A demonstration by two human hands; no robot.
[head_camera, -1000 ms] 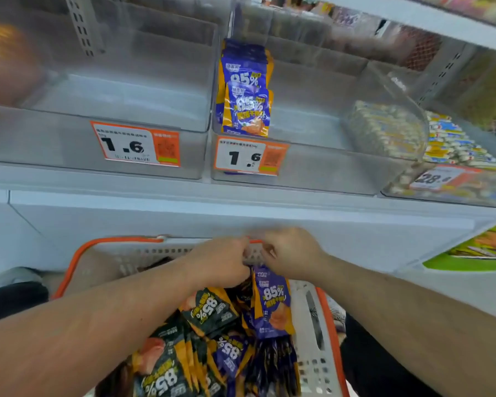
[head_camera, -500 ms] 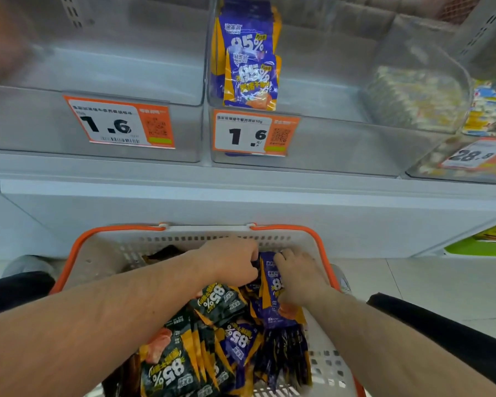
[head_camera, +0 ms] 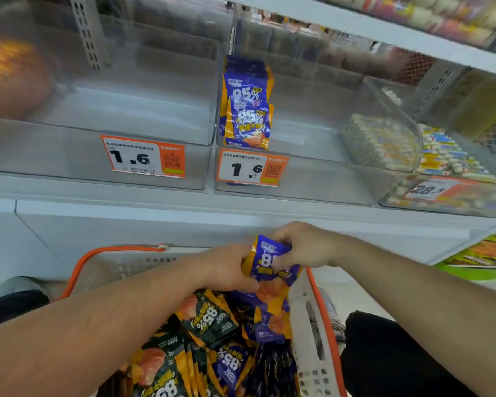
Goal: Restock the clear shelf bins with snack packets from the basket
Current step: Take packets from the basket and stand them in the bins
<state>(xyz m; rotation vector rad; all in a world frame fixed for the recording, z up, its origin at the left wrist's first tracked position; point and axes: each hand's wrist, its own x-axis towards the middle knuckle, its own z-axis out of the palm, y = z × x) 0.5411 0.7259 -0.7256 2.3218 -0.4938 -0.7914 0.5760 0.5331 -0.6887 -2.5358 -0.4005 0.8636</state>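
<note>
Left hand: the left hand (head_camera: 226, 267) is curled over the left edge of a bunch of purple-and-orange foil snack packets printed "85%" (head_camera: 269, 262), gripping it above the basket.
Right hand: the right hand (head_camera: 304, 246) pinches the top right corner of the same bunch, thumb lying across the printed front.
Held packets: they stand upright between the two hands, lower ends hanging down toward the pile.
Basket: a white perforated plastic basket with an orange rim (head_camera: 312, 325) sits below the shelf, filled with dark green-and-orange packets (head_camera: 206, 316) and more purple ones.
Middle bin: a clear plastic shelf bin (head_camera: 312, 179) holds a few upright purple packets (head_camera: 248, 110) against its left wall; a white-and-orange price tag reading 1.6 (head_camera: 251, 169) is on its front.
Left bin: a second clear bin (head_camera: 69, 156) carries a matching 1.6 tag (head_camera: 143, 157).
Right bin: a clear bin with small wrapped sweets (head_camera: 441, 156), tagged 28.9.
</note>
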